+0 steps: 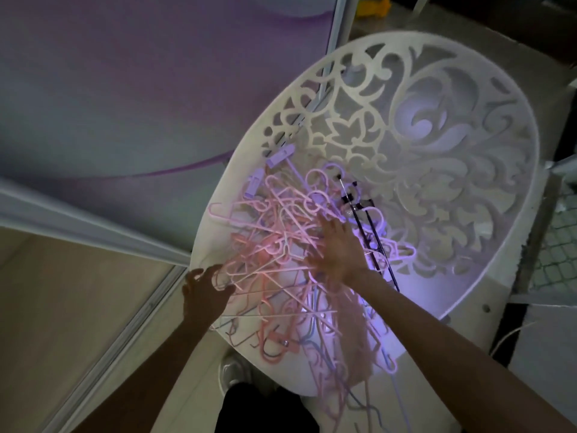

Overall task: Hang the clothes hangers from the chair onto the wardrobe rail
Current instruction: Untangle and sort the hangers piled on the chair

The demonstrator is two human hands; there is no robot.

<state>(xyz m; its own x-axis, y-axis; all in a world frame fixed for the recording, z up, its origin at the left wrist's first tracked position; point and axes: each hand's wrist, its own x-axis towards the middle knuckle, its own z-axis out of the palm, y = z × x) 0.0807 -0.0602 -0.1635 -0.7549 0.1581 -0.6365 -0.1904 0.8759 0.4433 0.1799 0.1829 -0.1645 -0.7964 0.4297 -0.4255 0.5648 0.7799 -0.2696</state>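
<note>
Right hand [338, 248] lies flat with fingers spread on the tangled heap of thin pink plastic clothes hangers [274, 245], pressing on it rather than gripping anything. Left hand [204, 290] at about 8 o'clock of the heap is open too, fingers loosely fanned, tips just touching the hangers at the edge. The heap sits on the white round chair with cut-out scroll pattern [437, 145]. A couple of black hangers [374, 235] lie at 3 o'clock, lilac clip hangers [274, 160] at 11.
</note>
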